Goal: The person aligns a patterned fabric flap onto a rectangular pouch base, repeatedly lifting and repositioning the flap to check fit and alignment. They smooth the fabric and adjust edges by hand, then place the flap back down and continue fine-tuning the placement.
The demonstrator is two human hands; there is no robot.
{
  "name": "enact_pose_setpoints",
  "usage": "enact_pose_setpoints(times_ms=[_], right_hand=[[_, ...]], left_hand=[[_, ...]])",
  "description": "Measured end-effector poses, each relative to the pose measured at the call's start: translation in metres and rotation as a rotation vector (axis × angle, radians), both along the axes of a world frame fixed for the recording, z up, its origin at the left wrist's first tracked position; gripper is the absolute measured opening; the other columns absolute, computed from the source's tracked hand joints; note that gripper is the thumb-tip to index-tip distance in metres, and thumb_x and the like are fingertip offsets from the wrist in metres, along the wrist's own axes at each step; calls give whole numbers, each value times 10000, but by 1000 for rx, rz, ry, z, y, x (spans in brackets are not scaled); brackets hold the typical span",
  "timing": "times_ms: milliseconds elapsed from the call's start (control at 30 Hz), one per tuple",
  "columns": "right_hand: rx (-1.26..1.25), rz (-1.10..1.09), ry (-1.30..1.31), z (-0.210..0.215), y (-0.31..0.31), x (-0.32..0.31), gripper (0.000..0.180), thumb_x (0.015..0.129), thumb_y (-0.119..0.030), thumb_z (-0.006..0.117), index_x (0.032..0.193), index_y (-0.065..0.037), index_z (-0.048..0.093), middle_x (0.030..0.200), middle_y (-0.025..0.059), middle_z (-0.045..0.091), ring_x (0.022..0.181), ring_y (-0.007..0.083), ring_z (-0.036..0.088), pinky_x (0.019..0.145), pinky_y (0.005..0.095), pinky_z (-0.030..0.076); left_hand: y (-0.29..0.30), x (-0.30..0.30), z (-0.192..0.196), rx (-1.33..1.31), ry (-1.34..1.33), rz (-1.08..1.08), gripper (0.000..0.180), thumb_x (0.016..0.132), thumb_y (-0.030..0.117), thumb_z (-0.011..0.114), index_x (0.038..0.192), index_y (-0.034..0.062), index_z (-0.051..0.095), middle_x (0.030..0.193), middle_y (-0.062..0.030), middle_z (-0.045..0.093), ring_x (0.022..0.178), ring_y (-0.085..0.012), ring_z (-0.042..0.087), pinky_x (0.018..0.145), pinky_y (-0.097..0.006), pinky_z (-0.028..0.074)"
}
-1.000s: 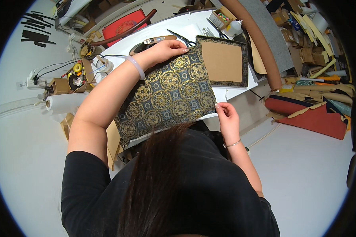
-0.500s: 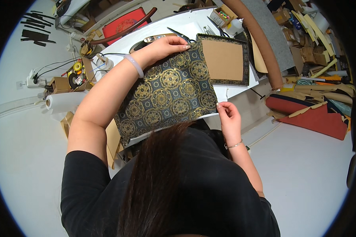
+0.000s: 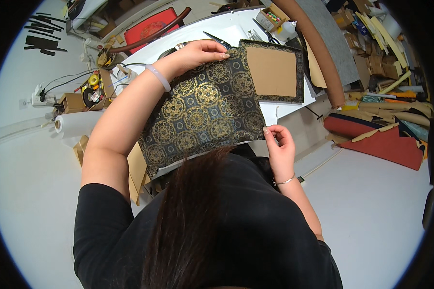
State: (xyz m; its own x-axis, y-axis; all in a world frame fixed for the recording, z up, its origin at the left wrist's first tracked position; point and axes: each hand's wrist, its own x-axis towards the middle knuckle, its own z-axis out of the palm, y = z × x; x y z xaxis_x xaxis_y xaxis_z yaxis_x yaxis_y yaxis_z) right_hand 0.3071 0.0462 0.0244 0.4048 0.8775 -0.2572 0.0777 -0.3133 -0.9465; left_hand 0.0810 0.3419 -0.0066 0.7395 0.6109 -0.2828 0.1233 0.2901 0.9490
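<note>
A piece of black-and-gold brocade fabric, patterned with round medallions, spreads over the near part of the table. My left hand pinches its far right corner between thumb and fingers. The near right corner is pinched by my right hand, so the right edge runs straight between the two hands. Just beyond that edge lies a flat panel with a tan middle and a patterned fabric border. Scissors lie behind my left hand, partly hidden by it.
The white table also bears a small box of colourful bits and a white bottle. A long brown roll runs along its right side. A red chair stands behind; white rolled material is at left.
The fabric's far right corner and my left hand have shifted slightly up and to the left. My right hand stays almost in place, still pinching its corner.
</note>
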Motion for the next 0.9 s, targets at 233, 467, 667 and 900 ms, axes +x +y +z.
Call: enact_pose_setpoints(times_ms=[233, 467, 667, 900], right_hand=[[-64, -7, 142, -18, -1, 8, 237, 969, -48, 744, 1170, -4, 626, 1007, 30, 678, 909, 86, 627, 846, 230, 516], [-203, -65, 233, -26, -14, -10, 718, 986, -120, 747, 1571, -32, 339, 1228, 100, 657, 1129, 167, 681, 948, 272, 535], [-537, 101, 854, -28, -9, -11, 314, 1040, -256, 691, 1259, -47, 606, 1209, 75, 698, 1157, 172, 677, 996, 320, 509], [-491, 69, 745, -34, -10, -13, 196, 996, -205, 754, 1026, -20, 698, 976, 28, 730, 879, 93, 647, 822, 256, 530]], left_hand=[[7, 7, -22, 64, 47, -53, 226, 1007, 214, 738, 1177, 68, 710, 1101, 23, 711, 1019, -66, 636, 932, -223, 510], [3, 7, -22, 94, 90, -39, 254, 1005, 198, 739, 1220, 66, 705, 1095, 20, 721, 1009, -64, 645, 919, -222, 525], [2, 4, -24, 44, 100, -33, 338, 996, 243, 752, 1279, 66, 697, 1133, -14, 747, 1043, -94, 664, 952, -250, 528], [-2, 6, -14, 40, 113, 0, 307, 999, 225, 752, 1246, 54, 689, 1084, 7, 721, 969, -64, 663, 867, -224, 553]])
